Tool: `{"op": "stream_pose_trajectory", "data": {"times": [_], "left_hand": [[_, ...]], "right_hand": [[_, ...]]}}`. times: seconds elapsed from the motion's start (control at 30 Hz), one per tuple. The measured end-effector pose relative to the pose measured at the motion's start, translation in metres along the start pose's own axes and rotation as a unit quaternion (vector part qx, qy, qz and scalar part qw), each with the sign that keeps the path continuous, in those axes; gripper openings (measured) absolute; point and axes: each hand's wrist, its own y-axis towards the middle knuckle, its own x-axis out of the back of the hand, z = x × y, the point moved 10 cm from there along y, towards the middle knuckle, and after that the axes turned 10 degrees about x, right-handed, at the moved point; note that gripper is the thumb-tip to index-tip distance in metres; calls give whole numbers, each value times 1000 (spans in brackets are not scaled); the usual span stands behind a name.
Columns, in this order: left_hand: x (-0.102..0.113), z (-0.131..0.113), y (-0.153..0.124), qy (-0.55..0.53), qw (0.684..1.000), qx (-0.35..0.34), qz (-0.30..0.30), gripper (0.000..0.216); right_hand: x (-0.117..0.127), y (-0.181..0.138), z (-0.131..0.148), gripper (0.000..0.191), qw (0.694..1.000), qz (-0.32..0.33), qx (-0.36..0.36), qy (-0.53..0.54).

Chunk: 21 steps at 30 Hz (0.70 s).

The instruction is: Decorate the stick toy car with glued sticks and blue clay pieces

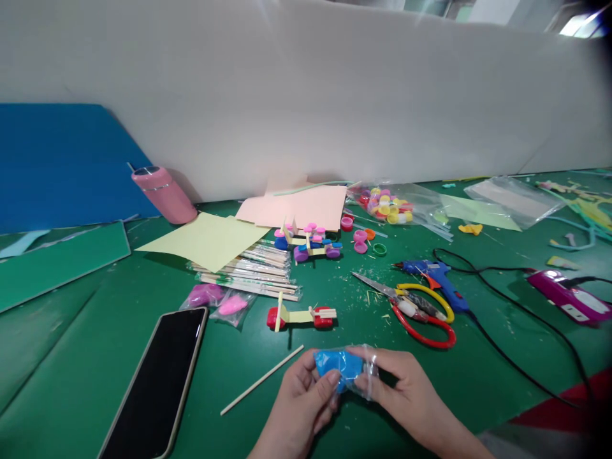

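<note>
Between my two hands is a clear plastic bag with a lump of blue modelling clay [340,364] inside. My left hand [306,395] is closed on the clay through the plastic, thumb on top. The bag's loose end is pinched by my right hand [401,382], fingers closed on the film. Left of my hands lies a thin wooden stick [262,379]. Just beyond them stands a small toy car [301,317] with red wheels and a pale body. Farther back are more little cars [318,252] with purple and blue parts.
A phone [155,382] lies at the left, near bagged pink clay [232,305] and packs of sticks [253,271]. Red-and-yellow scissors [421,312], a blue glue gun [437,277] and its cord occupy the right, with a purple power strip [568,296]. Bottle caps [389,207] and a pink tumbler [165,194] stand behind.
</note>
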Motion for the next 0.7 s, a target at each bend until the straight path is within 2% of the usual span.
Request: {"op": "stream_pose_trajectory", "data": {"times": [0.13,0.3,0.7], "left_hand": [[-2,3,-1,2,1000,14,10,25],[-4,4,0,-6,1000,12,25,22],[-12,5,-1,10,998,19,56,25]], "right_hand": [[-1,-2,-1,31,1000,10,-5,9],[0,1,14,26,998,36,44,14],[0,0,16,20,996,-13,57,70]]}}
